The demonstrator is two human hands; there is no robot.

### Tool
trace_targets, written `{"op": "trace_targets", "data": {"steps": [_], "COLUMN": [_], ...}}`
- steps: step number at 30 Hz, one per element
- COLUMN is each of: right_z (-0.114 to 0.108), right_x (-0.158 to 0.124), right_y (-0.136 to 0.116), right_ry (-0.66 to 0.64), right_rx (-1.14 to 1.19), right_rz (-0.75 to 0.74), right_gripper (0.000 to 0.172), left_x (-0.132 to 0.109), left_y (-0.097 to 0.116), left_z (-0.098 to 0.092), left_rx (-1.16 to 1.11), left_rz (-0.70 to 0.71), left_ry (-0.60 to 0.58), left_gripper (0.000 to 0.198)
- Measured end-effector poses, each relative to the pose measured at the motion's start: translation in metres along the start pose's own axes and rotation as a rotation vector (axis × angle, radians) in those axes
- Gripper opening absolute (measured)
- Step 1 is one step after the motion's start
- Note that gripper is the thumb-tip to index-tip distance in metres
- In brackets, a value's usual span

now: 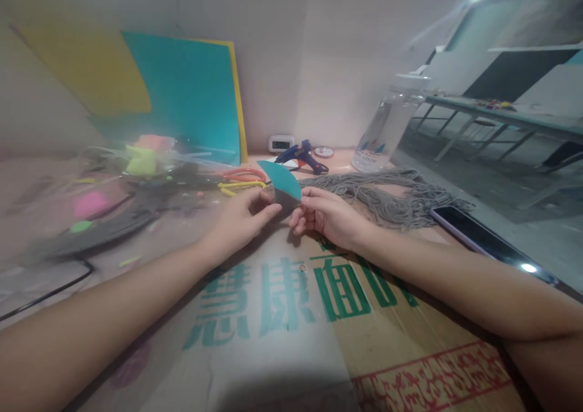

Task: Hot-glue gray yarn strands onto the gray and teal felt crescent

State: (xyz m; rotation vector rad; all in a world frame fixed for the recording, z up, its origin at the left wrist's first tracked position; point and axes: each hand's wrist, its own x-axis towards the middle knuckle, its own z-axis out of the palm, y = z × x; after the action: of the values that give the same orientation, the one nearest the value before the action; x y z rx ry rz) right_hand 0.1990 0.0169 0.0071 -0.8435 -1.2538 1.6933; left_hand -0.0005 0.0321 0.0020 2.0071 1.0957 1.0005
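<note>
A small curved piece (pixel 283 181), teal above and dark grey below, is held up between my two hands over the cardboard (pixel 291 351). My left hand (pixel 255 214) pinches its lower left part between thumb and fingers. At its right edge, my right hand (pixel 323 216) grips it with thumb and forefinger, the other fingers curled beneath. Just behind my left hand lie red-handled scissors (pixel 243 174) and yellow-handled scissors (pixel 239 187). Grey yarn (pixel 387 196) is bundled behind my right hand.
A blue glue gun (pixel 300 154), a small clock (pixel 281 143) and a clear bottle (pixel 385 126) stand behind. Teal (pixel 191 96) and yellow sheets lean on the wall. A phone (pixel 487 239) lies right; pink and green scraps (pixel 91 204) and a black cable (pixel 59 287) lie left.
</note>
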Motion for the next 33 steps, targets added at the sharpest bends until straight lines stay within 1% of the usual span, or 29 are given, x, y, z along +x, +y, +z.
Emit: {"op": "trace_targets", "data": {"steps": [2, 6, 15, 18, 23, 27, 28, 29, 31, 32, 33], "right_z": [-0.0005, -0.0023, -0.0035, -0.0034, -0.0045, -0.0042, -0.0038, -0.0034, -0.0027, -0.0024, -0.0021], "right_x": [-0.0001, 0.0000, 0.0005, 0.0016, 0.0030, 0.0008, 0.0001, -0.0006, -0.0013, -0.0014, -0.0013], "right_y": [0.0001, 0.0013, 0.0032, 0.0031, 0.0068, 0.0091, 0.0089, 0.0083, 0.0069, 0.0062, 0.0056], "right_ry": [0.011, 0.010, 0.010, 0.013, 0.092, 0.149, 0.163, 0.175, 0.184, 0.182, 0.178], "right_rx": [0.014, 0.044, 0.042, 0.032, -0.112, -0.226, -0.238, -0.245, -0.263, -0.276, -0.288], "right_rz": [0.009, 0.021, 0.027, 0.011, -0.064, -0.057, -0.052, -0.053, -0.069, -0.075, -0.079], "right_gripper": [0.010, 0.010, 0.017, 0.019, 0.026, 0.025, 0.025, 0.025, 0.023, 0.023, 0.022], "left_x": [0.0003, 0.0009, 0.0015, 0.0013, 0.0000, -0.0002, 0.0001, 0.0005, 0.0017, 0.0023, 0.0027], "left_y": [0.0003, -0.0004, -0.0064, -0.0080, -0.0075, -0.0052, -0.0045, -0.0037, -0.0027, -0.0027, -0.0029], "left_z": [0.0003, 0.0013, 0.0004, 0.0004, 0.0021, 0.0026, 0.0025, 0.0022, 0.0017, 0.0017, 0.0020], "left_rx": [0.000, -0.002, 0.002, 0.001, -0.048, -0.071, -0.087, -0.104, -0.144, -0.171, -0.205], "left_rz": [0.016, 0.001, 0.021, 0.003, -0.055, -0.068, -0.075, -0.076, -0.073, -0.069, -0.066], "left_ry": [0.002, 0.017, 0.014, 0.017, 0.001, -0.054, -0.038, 0.007, 0.136, 0.181, 0.190], "left_gripper": [0.020, 0.018, 0.020, 0.024, 0.024, 0.027, 0.027, 0.028, 0.027, 0.026, 0.026]}}
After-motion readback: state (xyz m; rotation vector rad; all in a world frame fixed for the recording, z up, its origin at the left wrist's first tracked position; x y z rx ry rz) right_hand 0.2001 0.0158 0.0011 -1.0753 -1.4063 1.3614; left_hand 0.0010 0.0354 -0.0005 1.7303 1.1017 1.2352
